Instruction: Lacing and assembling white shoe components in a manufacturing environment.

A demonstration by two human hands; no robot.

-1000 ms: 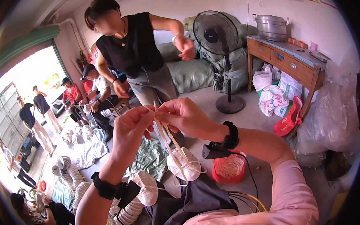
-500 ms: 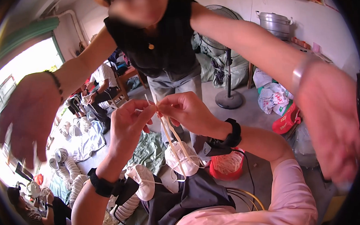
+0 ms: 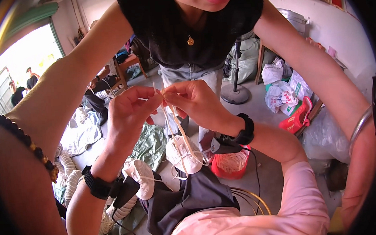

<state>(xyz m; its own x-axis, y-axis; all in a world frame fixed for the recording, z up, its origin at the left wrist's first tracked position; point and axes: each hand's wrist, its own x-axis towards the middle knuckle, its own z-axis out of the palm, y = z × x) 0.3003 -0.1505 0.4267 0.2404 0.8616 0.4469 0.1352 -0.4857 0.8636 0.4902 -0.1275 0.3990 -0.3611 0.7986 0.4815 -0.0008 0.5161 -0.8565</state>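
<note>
My left hand (image 3: pixel 132 109) and my right hand (image 3: pixel 198 103) meet in front of me, thumb and fingers of each pinched on shoelaces (image 3: pixel 183 132). The pale laces run down from my fingertips to a white sneaker (image 3: pixel 182 158) resting on my dark-clothed lap, and their ends poke up above my fingers. A second white sneaker (image 3: pixel 141 178) lies beside it to the left, a lace trailing from it. Both my wrists carry black straps with dark devices.
A person (image 3: pixel 192 45) in a black sleeveless top leans over me, arms reaching past both sides. A red container (image 3: pixel 231 164) of pale laces stands right of my knees. Plastic bags (image 3: pixel 282 93), a fan base (image 3: pixel 235 93) and a green sheet (image 3: pixel 149 147) lie around. Strung shoes (image 3: pixel 67 175) are at left.
The person opposite has leaned closer, and their hands have gone out past the picture's sides. My hands keep their pinch on the laces. The view has shifted slightly.
</note>
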